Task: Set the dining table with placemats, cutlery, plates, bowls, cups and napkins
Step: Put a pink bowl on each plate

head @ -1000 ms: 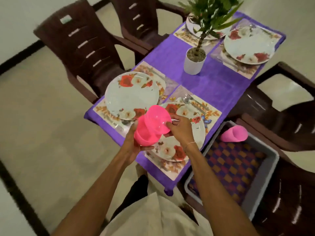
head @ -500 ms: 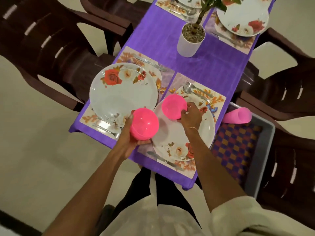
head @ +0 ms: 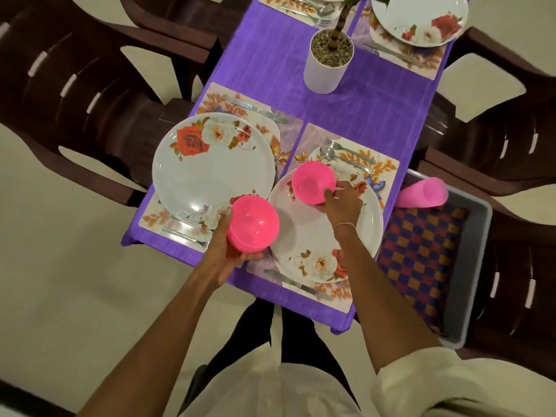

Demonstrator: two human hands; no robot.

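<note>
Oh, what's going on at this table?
A person is setting the table. Their right hand grips the far pink bowl on or just above the right plate. Their left hand holds the near pink bowl between the two plates; the left plate has no bowl yet. A pink cup lies in the grey tub beside the table.

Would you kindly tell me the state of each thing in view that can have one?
Left hand, grips the left bowl.
Left bowl, upright, empty, held, not set down.
Right hand, pinches the rim of the right bowl.
Right bowl, upright, empty, over the right plate.
Left plate, bare, flat on its placemat.
Pink cup, lying on its side in the grey bin.
Plant pot, upright.
</note>
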